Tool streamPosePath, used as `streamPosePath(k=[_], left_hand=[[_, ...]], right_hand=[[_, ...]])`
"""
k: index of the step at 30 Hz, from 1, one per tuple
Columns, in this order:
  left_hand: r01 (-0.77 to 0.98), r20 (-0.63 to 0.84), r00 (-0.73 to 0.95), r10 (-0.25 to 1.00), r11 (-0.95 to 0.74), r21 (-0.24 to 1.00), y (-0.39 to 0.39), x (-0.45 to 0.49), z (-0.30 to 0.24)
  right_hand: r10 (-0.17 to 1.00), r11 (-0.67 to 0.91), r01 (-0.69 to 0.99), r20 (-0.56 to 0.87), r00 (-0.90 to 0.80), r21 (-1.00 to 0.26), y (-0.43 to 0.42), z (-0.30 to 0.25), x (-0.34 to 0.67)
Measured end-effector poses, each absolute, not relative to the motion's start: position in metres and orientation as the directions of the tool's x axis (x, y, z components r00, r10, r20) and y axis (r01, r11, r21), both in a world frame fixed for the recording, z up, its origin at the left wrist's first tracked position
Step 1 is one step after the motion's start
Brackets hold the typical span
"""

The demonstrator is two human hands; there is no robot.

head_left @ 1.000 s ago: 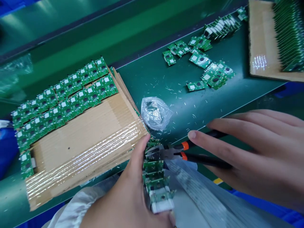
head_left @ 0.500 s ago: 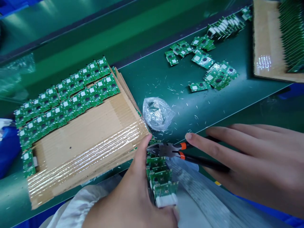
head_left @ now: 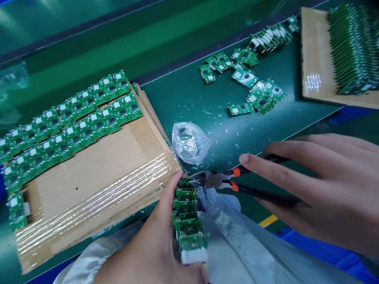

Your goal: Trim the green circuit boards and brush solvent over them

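Note:
My left hand (head_left: pixel 156 236) is closed around a row of green circuit boards (head_left: pixel 189 227) stacked face to face, with a white connector at the near end. In my right hand (head_left: pixel 322 185) is a pair of side cutters (head_left: pixel 214 180) with black handles and orange bands. Their jaws point left, at the far end of the held row, close to my left thumb; whether they touch a board I cannot tell. Just beyond lies a clear plastic bag (head_left: pixel 191 142) on the green table.
Left, a cardboard stack (head_left: pixel 94 169) carries rows of circuit boards (head_left: pixel 99 124). Loose boards (head_left: pixel 263 96) and a leaning row of boards (head_left: pixel 271 38) lie farther back. Thin wire clippings (head_left: pixel 220 122) are scattered around the bag. A cardboard tray (head_left: pixel 310 59) of upright boards stands at right.
The view has shifted, so the table things sit farther left. The cutters' handles are spread a little wider, and the jaws have drawn slightly right relative to my left thumb.

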State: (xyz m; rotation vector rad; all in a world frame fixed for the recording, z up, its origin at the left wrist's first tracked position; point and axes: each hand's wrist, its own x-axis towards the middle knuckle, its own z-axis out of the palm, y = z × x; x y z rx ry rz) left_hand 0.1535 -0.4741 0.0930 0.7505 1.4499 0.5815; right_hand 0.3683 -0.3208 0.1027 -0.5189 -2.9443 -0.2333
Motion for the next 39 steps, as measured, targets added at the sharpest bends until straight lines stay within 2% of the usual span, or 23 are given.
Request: streamPosePath(k=[3,7,12,22,29,34,39], left_hand=[[0.155,-0.611,0.030,0.791,0.600,0.785,-0.477,0.152,0.094],[0.231,-0.543,0.086,0.835,0.514,0.826,-0.477,0.147,0.090],[0.212,-0.500,-0.054,0.864,0.499,0.840,-0.480,0.140,0.079],[0.155,-0.507,-0.156,0.848,0.528,0.835,-0.501,0.137,0.064],[0.135,-0.430,-0.251,0.867,0.471,0.872,-0.506,0.132,0.043],[0.133,-0.365,-0.252,0.896,0.406,0.904,-0.507,0.133,0.040],[0.126,-0.328,-0.172,0.929,0.351,0.928,-0.498,0.137,0.042]], right_hand=[[0.292,0.943,0.313,0.168,-0.941,0.113,-0.322,0.104,0.366],[0.276,0.948,0.300,0.194,-0.941,0.106,-0.325,0.105,0.361],[0.271,0.948,0.299,0.210,-0.939,0.113,-0.326,0.107,0.357],[0.292,0.938,0.321,0.201,-0.935,0.130,-0.327,0.111,0.363],[0.293,0.938,0.320,0.189,-0.937,0.131,-0.327,0.109,0.359],[0.279,0.942,0.310,0.208,-0.937,0.131,-0.328,0.108,0.354],[0.299,0.933,0.335,0.236,-0.925,0.129,-0.330,0.105,0.351]])
